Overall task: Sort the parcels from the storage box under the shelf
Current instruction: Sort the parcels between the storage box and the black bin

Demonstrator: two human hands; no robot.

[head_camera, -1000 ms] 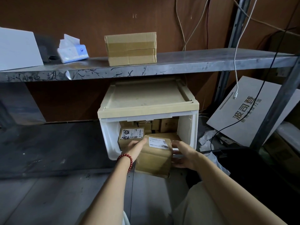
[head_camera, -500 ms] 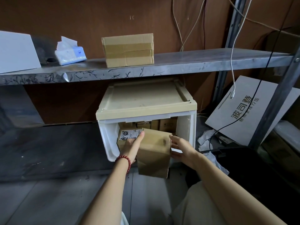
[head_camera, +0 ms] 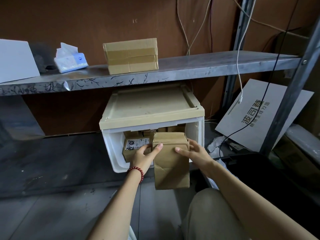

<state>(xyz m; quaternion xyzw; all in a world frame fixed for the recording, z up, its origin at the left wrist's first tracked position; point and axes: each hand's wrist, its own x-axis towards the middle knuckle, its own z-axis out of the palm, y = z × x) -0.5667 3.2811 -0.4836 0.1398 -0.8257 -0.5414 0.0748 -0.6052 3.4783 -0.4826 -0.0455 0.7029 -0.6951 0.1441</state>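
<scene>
Now left hand and right hand clasp the creased, plain brown parcel by its sides.

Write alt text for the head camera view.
A person's left hand and right hand grip a brown parcel at the open front of a white storage box under a metal shelf. More parcels sit inside it; a taped cardboard box and a tissue pack rest on the shelf.
</scene>
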